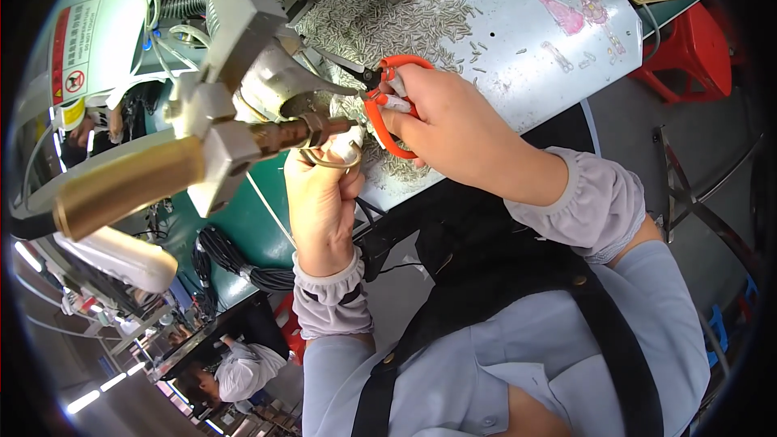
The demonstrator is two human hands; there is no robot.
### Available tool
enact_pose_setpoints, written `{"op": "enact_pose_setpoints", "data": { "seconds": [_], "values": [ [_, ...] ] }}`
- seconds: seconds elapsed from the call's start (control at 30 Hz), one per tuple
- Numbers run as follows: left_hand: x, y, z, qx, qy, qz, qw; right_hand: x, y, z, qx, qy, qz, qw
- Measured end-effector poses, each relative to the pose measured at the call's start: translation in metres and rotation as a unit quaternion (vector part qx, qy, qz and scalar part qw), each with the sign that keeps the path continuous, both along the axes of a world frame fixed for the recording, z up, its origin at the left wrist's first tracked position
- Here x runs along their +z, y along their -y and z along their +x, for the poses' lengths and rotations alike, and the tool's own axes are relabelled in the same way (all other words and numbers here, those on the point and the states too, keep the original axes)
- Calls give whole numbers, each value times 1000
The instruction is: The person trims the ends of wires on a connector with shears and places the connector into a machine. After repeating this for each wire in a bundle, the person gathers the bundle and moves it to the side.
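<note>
My right hand [453,117] grips a pair of scissors by its orange handles [375,118], which have pale wrapping on them. The dark blades [348,67] point up and left, over a spread of small silvery pieces [405,28]. Just left of the scissors, my left hand [320,202] is raised with its fingers closed at a brightly lit spot. A curved, yellowish loop [333,163] crosses those fingers. What they pinch is too glaring and too covered to make out. A metal nozzle [303,131] from the machine ends close to these fingertips.
A machine with a metal arm [243,12] and a brass-coloured cylinder [129,186] fills the left. Bundled black cables [235,259] lie on the green surface. A red stool [688,53] stands right of the white tabletop [518,73]. Another person [247,372] sits at lower left.
</note>
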State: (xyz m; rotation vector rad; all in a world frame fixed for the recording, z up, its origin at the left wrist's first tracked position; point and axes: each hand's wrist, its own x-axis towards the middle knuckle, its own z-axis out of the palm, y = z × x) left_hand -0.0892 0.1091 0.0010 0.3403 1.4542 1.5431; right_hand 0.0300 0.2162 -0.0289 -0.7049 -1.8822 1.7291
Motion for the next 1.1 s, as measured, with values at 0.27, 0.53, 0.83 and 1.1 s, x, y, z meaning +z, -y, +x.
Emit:
{"op": "enact_pose_setpoints", "data": {
  "seconds": [0.27,0.53,0.83,1.1],
  "values": [
    [15,33,25,-44,133,52,989,1,22,26,9,-65,-30,997],
    [22,59,73,-83,-149,12,985,30,52,60,-13,-101,273,957],
    [13,74,102,11,-328,72,942,38,50,82,200,78,-57,975],
    [13,91,81,-2,-73,39,997,6,71,73,15,-91,446,890]
  ]
}}
